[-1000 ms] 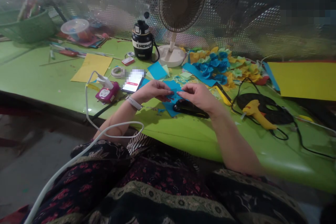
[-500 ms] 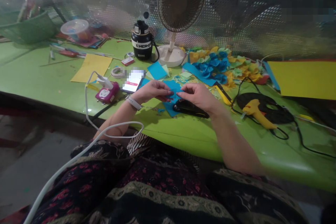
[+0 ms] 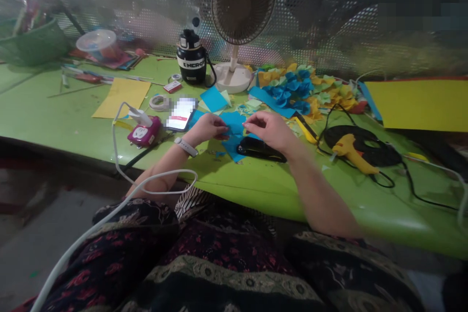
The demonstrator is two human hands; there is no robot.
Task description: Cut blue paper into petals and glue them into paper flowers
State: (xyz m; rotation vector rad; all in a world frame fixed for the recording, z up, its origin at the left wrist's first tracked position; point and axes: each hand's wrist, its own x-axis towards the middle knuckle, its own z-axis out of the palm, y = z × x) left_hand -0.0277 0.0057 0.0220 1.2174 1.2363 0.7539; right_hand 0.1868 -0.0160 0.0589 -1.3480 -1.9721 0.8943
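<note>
Viewing the head camera from a distance, I see the person's bare left hand (image 3: pixel 210 128) and bare right hand (image 3: pixel 269 129) facing each other, apart, above a glossy green table (image 3: pixel 237 175). Thumb and fingertips draw close together on each; whether either pinches a scrap I cannot tell. Bright blue paper with uneven edges (image 3: pixel 234 121) shows in the gap between them, and another bright blue paper piece (image 3: pixel 231 149) lies nearer the table's front edge, beside the left end of a long, glossy black tool, probably a stapler (image 3: pixel 260 148), which sits just below the right hand. A pale wristband (image 3: pixel 185 146) circles the left wrist.

Left of the left hand I note a lit rectangular phone (image 3: pixel 183 113) and, farther off, a purple plug adapter (image 3: pixel 144 132). Behind the hands lie a flat blue paper square (image 3: pixel 214 100) and a heap of crumpled blue, yellow and pale green paper shapes (image 3: pixel 298 85). To the right, a yellow-handled cutter (image 3: pixel 306 129) lies near a yellow glue gun (image 3: pixel 353 154), which rests partly over a flat, round black disc (image 3: pixel 385 154).
</note>
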